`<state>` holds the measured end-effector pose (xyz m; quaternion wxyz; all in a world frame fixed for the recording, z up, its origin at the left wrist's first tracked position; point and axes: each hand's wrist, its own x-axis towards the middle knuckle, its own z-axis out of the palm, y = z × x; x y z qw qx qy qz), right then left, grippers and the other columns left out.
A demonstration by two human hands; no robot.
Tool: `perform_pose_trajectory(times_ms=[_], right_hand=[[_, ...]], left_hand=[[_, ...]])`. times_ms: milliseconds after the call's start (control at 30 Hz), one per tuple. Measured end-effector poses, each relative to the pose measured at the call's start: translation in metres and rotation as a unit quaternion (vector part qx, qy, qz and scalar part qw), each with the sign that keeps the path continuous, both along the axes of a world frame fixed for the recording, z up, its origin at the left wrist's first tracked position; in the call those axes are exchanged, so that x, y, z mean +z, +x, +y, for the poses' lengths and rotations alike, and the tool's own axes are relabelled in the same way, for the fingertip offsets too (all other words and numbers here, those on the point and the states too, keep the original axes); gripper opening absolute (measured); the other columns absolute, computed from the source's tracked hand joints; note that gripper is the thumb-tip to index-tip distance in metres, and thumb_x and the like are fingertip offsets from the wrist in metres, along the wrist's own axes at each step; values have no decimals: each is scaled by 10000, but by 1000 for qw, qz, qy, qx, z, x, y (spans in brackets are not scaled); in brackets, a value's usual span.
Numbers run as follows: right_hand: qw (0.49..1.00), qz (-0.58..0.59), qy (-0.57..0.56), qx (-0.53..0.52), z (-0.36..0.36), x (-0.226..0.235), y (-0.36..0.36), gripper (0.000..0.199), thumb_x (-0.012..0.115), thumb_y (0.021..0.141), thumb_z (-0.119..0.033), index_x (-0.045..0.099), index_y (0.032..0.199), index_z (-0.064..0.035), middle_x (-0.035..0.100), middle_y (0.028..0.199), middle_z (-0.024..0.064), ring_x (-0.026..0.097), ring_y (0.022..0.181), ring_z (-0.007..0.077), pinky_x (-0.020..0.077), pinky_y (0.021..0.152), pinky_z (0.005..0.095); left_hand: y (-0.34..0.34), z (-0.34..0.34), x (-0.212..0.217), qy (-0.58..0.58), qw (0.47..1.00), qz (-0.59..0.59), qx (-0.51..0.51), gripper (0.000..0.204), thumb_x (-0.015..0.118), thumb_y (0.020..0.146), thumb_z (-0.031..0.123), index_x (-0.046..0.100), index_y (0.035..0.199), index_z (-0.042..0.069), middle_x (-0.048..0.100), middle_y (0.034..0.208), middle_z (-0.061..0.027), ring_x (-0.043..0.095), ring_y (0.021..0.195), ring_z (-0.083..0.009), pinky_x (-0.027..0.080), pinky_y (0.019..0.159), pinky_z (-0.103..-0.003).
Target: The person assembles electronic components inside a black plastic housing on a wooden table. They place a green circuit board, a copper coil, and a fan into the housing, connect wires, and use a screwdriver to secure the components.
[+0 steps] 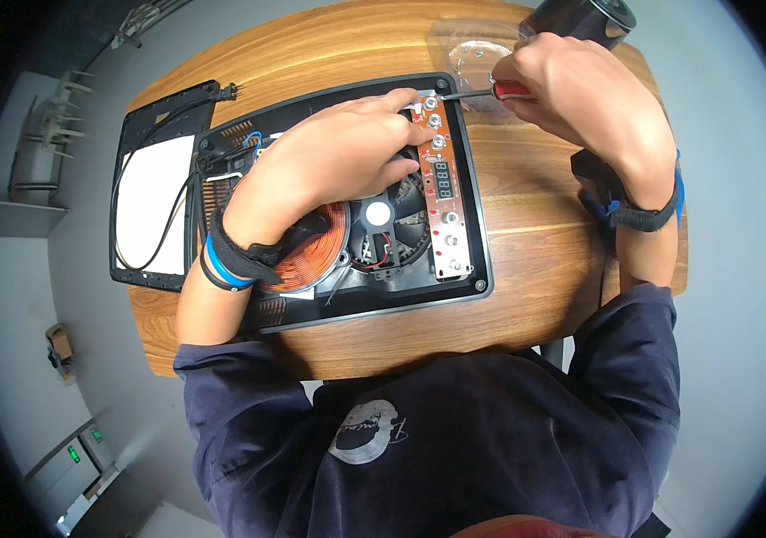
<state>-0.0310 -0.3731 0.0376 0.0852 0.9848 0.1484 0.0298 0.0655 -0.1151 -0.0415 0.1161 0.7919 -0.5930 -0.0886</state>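
The open black housing of an induction cooker (483,260) lies before me, with a copper coil (320,260) and a cooling fan (401,224) inside. Along its right side sits a narrow orange control board (441,204) with a small digit display and several round buttons. My left hand (342,148) reaches over the housing, fingers stretched and apart, fingertips touching the board's upper left part. In my right hand (571,85) is a screwdriver (510,91) with a red handle. Its shaft points left, the tip at the board's far end. Whether a screw sits under the tip is too small to tell.
Behind the housing a clear plastic tray (441,40) holds small screws, beside a black cylindrical container (611,20). A black panel (123,193) with a white sheet (154,211) lies at the left. A black power cord with its plug (229,91) loops across it.
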Motion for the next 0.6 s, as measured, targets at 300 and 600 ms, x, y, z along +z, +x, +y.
perform_pose_trajectory(times_ms=[300,600], right_hand=[[991,-56,-20,121,12,6,20,211,849,888,-138,720,993,-9,748,949,164,737,948,377,599,819,472],[994,56,30,87,40,69,34,74,740,911,-57,732,978,-28,765,917,125,778,833,304,621,811,390]], left_hand=[[2,-1,1,23,1000,-12,-16,480,777,1014,233,710,1469,95,525,1650,-274,590,1459,-404,499,1223,-445],[0,-6,7,59,998,9,-14,534,809,986,245,702,1488,97,506,1668,-275,567,1488,-410,472,1256,-440]])
